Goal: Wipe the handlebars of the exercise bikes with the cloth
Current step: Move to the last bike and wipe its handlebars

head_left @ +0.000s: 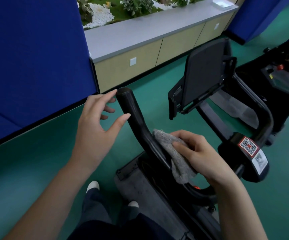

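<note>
Handlebars first: we see the near left bar (136, 118), a black tube that climbs from the bike's middle, bends, and ends in a capped tip at upper left. Starting at the far left, a blue padded partition (36, 63) stands on the green floor (36, 161) beside a low cabinet (140, 54) with a planter on top.

Moving in, our left hand (95, 122) hovers at the bar's upper end, fingers spread and loosely curved, thumb tip just beside the tube, index tip near the cap. It grips nothing. We judge it is poised to steady the bar, or simply clearing the way for the wipe to travel upward.

Further right, the grey cloth (173, 153) is draped over the lower stretch of that same bar, below the bend. Our right hand (201, 153) presses it there, fingers curled round the cloth and thumb on top, so the fabric sits between palm and tube. That hold looks chosen so the cloth wraps the tube and can slide along it. The upper half of the bar lies bare, above the grip.

Right again: the centre block with its QR stickers (249, 146), the dark console screen (204, 75) tilted up, and the right bar (263, 108) curving beyond, untouched by either hand. A second machine (282, 78) shows at the far right edge.
</note>
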Demonstrator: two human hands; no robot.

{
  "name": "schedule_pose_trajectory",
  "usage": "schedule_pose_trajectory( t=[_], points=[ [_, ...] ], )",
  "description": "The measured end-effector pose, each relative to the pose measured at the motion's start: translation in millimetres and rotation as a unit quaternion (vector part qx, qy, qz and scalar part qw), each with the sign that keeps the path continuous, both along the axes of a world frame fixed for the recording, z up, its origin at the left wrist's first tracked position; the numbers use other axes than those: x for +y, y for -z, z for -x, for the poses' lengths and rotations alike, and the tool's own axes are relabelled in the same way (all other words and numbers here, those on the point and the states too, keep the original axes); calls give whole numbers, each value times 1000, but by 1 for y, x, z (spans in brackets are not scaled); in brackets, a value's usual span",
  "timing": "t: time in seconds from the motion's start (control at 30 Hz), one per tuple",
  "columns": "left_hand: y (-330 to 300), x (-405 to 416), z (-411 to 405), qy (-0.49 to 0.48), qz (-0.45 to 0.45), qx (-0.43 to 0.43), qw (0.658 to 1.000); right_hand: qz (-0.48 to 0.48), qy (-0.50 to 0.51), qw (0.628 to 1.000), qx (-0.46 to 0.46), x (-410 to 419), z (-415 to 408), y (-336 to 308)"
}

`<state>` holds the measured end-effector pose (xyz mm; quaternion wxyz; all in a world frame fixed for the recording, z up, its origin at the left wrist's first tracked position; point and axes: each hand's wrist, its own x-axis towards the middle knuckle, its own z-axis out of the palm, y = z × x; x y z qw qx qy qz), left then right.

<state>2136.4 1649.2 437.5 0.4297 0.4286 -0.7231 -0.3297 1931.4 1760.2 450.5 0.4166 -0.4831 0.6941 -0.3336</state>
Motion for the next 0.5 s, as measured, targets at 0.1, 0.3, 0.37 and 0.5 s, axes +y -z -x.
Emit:
schedule_pose_trajectory(
  t=[0.1,0.3,0.37,0.5],
  points=[
    [-1,0,-1,0,10,-28,1000,53,30,997,47,18,0,-7],
    [-5,3,-9,18,9,-98,995,143,58,984,84,17,-27,-19],
    [-7,4,-14,19,11,-132,991,159,58,982,83,13,-35,-21],
    [-5,7,-28,21,34,-213,976,192,60,976,86,9,-55,-26]
  ],
)
